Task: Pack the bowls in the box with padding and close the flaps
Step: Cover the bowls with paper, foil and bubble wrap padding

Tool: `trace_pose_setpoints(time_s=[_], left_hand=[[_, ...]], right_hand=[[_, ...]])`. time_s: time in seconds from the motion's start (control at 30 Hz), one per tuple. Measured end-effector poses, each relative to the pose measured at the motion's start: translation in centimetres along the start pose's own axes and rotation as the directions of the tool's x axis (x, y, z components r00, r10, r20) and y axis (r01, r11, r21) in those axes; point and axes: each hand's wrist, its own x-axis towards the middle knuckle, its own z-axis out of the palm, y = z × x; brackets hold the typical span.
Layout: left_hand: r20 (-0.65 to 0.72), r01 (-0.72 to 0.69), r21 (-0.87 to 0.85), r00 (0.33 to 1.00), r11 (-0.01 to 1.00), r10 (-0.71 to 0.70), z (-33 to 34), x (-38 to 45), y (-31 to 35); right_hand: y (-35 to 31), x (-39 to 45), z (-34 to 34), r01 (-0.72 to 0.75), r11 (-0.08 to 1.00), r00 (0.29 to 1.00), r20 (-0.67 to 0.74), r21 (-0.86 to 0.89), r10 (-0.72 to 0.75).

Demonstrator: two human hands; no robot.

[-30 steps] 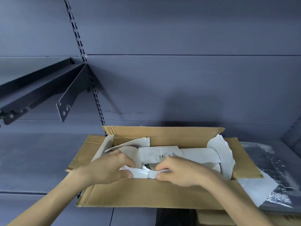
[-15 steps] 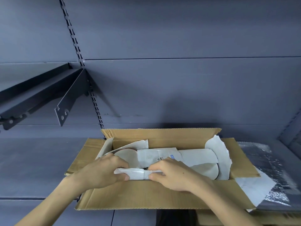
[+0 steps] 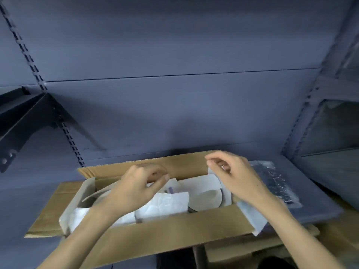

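Box: brown corrugated cardboard box (image 3: 155, 235), long and shallow, standing open on a dark grey shelf; near flap folded outward, far flap (image 3: 174, 162) upright, left flap (image 3: 50, 208) lying flat.
Bowls: a pale off-white round bowl (image 3: 206, 199) right of centre inside the box, partly covered; another pale rim (image 3: 97, 195) shows at the left end.
Padding: crumpled white paper padding (image 3: 165, 204) along the near inner wall; flat white sheets (image 3: 200, 181) lie behind it; one sheet (image 3: 254, 216) hangs over the right end.

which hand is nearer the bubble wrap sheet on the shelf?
Right. The right hand hovers just beside the bubble wrap; the left hand is over the box's middle.
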Motion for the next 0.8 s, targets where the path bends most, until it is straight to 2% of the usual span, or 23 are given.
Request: trace_pose_setpoints(time_s=[0.1,0.2,0.33,0.43,0.53,0.67,0.73,0.8], left_hand=[[-0.032,-0.090,-0.097,0.996,0.991,0.087,3.7,3.1,3.3],[0.021,-0.150,-0.148,0.988,0.978,0.155,7.6,5.7,7.0],[0.134,-0.242,-0.141,0.956,0.960,0.261,12.3,8.3,11.4],[0.184,-0.305,-0.043,0.934,0.952,0.307,15.2,9.6,13.7],[0.210,-0.326,0.061,0.928,0.943,0.307,17.0,10.2,15.1],[0.216,-0.325,0.014,0.924,0.946,0.314,17.1,10.0,15.4],[0.186,-0.323,-0.014,0.929,0.946,0.320,16.4,9.7,15.1],[0.143,-0.331,-0.039,0.932,0.943,0.333,15.5,9.4,14.8]], right_hand=[[4.2,-1.9,-3.8,-0.113,0.994,0.960,-0.256,0.000,0.110],[8.4,-4.6,-6.3,-0.320,0.947,0.877,-0.375,0.013,0.301],[12.7,-8.1,-7.5,-0.587,0.806,0.773,-0.348,-0.075,0.530],[14.9,-9.8,-6.6,-0.702,0.699,0.704,-0.275,-0.136,0.654],[16.0,-10.4,-4.9,-0.732,0.647,0.682,-0.249,-0.216,0.688],[16.9,-9.6,-3.3,-0.748,0.580,0.662,-0.294,-0.322,0.690],[17.4,-9.1,-3.0,-0.745,0.559,0.659,-0.273,-0.365,0.701],[18.0,-8.8,-2.9,-0.748,0.578,0.657,-0.241,-0.326,0.714]])
